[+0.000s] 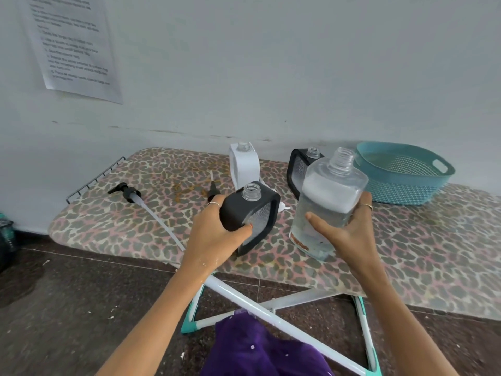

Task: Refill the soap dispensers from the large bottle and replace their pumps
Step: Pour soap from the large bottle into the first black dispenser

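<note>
My left hand (214, 234) grips a black-framed soap dispenser (250, 213) with an open clear neck, held tilted above the board. My right hand (349, 229) holds the large clear bottle (325, 202), uncapped, upright and leaning slightly, with clear liquid and a foamy white layer inside. A white dispenser (244, 165) and a second black dispenser (298, 165) stand open-necked further back. A black pump with a long tube (130, 192) lies at the left. Another pump (212, 188) lies near the middle, partly behind my left hand.
All of it sits on a leopard-print ironing board (135, 226) against a white wall. A teal plastic basket (401, 177) stands at the back right. A metal rack (95, 179) edges the board's left end. Board legs and purple cloth lie below.
</note>
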Demonstrator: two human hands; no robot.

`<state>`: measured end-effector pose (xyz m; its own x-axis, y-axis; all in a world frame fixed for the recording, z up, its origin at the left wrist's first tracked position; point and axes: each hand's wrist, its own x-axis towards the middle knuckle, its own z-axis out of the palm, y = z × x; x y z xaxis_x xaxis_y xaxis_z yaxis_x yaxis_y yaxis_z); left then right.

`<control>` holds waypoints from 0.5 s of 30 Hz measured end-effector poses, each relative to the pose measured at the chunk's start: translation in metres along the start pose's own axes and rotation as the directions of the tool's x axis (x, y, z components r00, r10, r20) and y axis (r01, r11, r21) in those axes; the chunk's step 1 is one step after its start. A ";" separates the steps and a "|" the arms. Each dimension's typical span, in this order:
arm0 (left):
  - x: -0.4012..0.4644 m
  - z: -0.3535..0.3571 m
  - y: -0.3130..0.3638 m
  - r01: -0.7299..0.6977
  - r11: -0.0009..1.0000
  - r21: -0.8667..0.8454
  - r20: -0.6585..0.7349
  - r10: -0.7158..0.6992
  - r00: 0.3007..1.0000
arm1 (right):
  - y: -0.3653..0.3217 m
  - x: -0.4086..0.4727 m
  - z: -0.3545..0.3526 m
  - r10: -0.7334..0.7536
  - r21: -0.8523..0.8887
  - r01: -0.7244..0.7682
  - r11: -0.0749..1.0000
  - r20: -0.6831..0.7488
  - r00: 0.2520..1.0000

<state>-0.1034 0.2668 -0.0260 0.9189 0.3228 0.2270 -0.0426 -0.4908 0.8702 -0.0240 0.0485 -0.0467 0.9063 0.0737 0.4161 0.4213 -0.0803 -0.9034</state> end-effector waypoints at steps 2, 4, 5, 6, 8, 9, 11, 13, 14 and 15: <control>0.000 0.001 -0.001 -0.015 1.000 -0.009 -0.008 0.014 1.000 | 0.000 0.000 0.000 0.016 0.012 -0.017 1.000 0.005 1.000; -0.001 0.002 -0.004 -0.035 0.999 -0.009 -0.007 0.035 0.999 | -0.001 0.000 -0.001 0.023 0.025 -0.023 0.999 0.017 1.000; -0.003 0.003 -0.005 -0.044 0.999 -0.014 -0.005 0.044 0.999 | 0.000 0.000 -0.001 0.025 0.030 -0.026 0.999 0.024 0.999; -0.005 0.004 -0.008 -0.048 0.998 -0.027 -0.004 0.048 0.999 | -0.001 0.001 -0.001 0.029 0.037 -0.030 0.999 0.028 0.999; -0.009 0.009 -0.011 -0.060 0.996 -0.061 -0.019 0.059 0.998 | -0.002 0.002 0.000 0.030 0.051 -0.032 0.998 0.029 0.999; -0.010 0.011 -0.013 -0.067 0.995 -0.079 -0.034 0.065 0.997 | -0.002 0.002 0.000 0.024 0.052 -0.025 0.998 0.023 0.999; -0.012 0.018 -0.017 -0.080 0.989 -0.122 -0.073 0.071 0.995 | -0.002 0.003 0.001 0.003 0.048 -0.003 0.999 0.012 1.000; -0.012 0.024 -0.020 -0.098 0.986 -0.135 -0.123 0.082 0.989 | -0.001 0.003 0.002 -0.021 0.046 0.020 0.999 0.002 1.000; -0.012 0.027 -0.022 -0.111 0.984 -0.137 -0.147 0.090 0.985 | -0.002 0.003 0.002 -0.029 0.041 0.029 0.999 0.000 1.000; -0.012 0.030 -0.024 -0.120 0.983 -0.139 -0.166 0.096 0.981 | -0.002 0.003 0.003 -0.036 0.029 0.036 0.999 -0.004 0.999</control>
<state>-0.1020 0.2505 -0.0625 0.8327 0.4037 0.3791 -0.2069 -0.4082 0.8891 -0.0224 0.0523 -0.0440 0.8906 0.0729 0.4490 0.4528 -0.0485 -0.8903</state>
